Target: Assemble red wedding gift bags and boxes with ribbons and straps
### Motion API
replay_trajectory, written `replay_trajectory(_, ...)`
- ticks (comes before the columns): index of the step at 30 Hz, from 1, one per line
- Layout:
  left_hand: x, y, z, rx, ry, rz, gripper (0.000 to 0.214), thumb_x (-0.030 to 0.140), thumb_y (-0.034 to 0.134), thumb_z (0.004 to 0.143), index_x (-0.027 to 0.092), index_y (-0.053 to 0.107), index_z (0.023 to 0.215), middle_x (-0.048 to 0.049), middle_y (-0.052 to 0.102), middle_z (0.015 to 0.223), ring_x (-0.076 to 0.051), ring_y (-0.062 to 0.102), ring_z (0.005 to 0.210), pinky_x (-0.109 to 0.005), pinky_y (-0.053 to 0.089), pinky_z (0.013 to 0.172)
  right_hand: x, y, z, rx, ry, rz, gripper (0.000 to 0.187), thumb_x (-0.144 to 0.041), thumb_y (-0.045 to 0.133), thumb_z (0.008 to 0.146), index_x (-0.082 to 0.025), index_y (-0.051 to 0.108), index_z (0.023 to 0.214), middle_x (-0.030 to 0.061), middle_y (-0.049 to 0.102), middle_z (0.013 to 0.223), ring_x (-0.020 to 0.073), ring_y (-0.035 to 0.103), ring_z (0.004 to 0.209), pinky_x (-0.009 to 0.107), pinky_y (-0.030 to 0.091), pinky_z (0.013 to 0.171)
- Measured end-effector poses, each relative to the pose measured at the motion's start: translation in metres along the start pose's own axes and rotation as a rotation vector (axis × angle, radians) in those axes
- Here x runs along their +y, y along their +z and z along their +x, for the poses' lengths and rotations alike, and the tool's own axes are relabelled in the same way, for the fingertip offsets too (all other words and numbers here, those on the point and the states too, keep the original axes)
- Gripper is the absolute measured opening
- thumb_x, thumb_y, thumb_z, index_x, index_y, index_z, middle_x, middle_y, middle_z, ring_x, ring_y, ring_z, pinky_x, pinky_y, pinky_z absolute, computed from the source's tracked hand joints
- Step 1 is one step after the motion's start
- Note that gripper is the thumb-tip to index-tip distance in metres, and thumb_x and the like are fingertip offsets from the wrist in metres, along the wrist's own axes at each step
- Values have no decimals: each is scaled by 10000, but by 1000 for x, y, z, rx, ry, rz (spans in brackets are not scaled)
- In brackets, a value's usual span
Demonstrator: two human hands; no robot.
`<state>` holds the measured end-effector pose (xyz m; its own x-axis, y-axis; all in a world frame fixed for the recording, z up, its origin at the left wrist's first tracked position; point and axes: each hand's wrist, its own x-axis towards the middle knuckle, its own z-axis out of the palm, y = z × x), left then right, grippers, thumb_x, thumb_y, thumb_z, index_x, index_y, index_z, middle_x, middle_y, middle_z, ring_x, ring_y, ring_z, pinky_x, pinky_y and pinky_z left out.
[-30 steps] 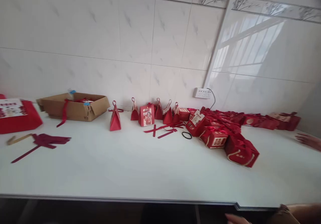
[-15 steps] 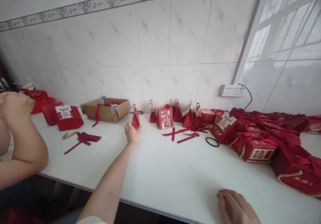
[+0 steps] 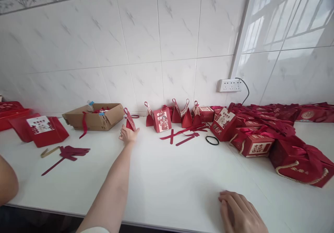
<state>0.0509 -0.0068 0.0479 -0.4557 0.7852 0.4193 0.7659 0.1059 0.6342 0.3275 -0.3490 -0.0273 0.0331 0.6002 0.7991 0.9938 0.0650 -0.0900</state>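
Note:
My left hand (image 3: 127,135) reaches far across the white table and is closed on a small red triangular gift box (image 3: 129,120), which tilts to the left. Just right of it stand a few more small red triangular boxes (image 3: 182,113) and a square red box with a picture (image 3: 162,120). My right hand (image 3: 241,213) lies flat on the table near the front edge, fingers spread, holding nothing.
An open cardboard box (image 3: 92,116) with red ribbon sits back left. Red ribbon strips (image 3: 179,135), a black hair band (image 3: 212,140), many red gift boxes (image 3: 261,132) at right, red boxes (image 3: 41,130) and ribbon (image 3: 68,153) at left. Another person's arm (image 3: 6,182) at far left. Wall socket (image 3: 229,85).
My left arm came into view, reached the small triangular box and tipped it left. My right hand settled flat on the table. The other person's raised hands left the view.

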Motion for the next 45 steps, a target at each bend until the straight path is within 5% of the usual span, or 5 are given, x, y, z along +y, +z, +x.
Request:
replay_trajectory(14, -25, -52, -27, -428, 202, -279, 487, 263, 645, 653, 170, 414, 1072, -170, 608, 1135, -356, 584, 1081, -493, 459, 916, -8, 4, 8, -53, 140, -7, 235, -304, 340, 928, -190, 535, 864, 82, 617, 839, 226, 606, 746, 346, 483, 604)
replay_trajectory(25, 43, -40, -140, -1028, 663, -749, 540, 171, 652, 624, 217, 548, 1151, -69, 684, 1064, -252, 650, 964, -410, 529, 866, 7, 68, 141, -252, 222, 709, 572, -465, 520, 843, -144, 319, 1272, 194, 462, 1301, 278, 474, 1215, 470, 416, 991)
replay_trajectory(30, 58, -17, -157, -998, 592, -884, 478, 225, 595, 682, 225, 529, 1156, -65, 700, 960, -245, 663, 848, -392, 566, 706, 11, 83, 140, -284, 361, 892, 441, -425, 534, 838, -178, 366, 1162, 132, 634, 1092, 249, 630, 965, 418, 495, 854)
replay_trajectory(39, 119, -38, -151, -561, 491, -958, 190, 343, 528, 813, 202, 579, 929, -66, 636, 1037, -214, 577, 1023, -376, 436, 938, 14, 79, 139, -318, 383, 867, 438, -438, 577, 804, -194, 384, 1114, 110, 655, 1062, 240, 646, 928, 376, 507, 802)
replay_trajectory(45, 109, -37, -167, -541, 536, -962, 180, 282, 562, 795, 206, 546, 958, -49, 638, 966, -191, 602, 967, -328, 476, 864, 11, 71, 137, -294, 326, 823, 327, -420, 516, 850, -215, 445, 1095, 84, 662, 1059, 230, 643, 933, 383, 506, 823)
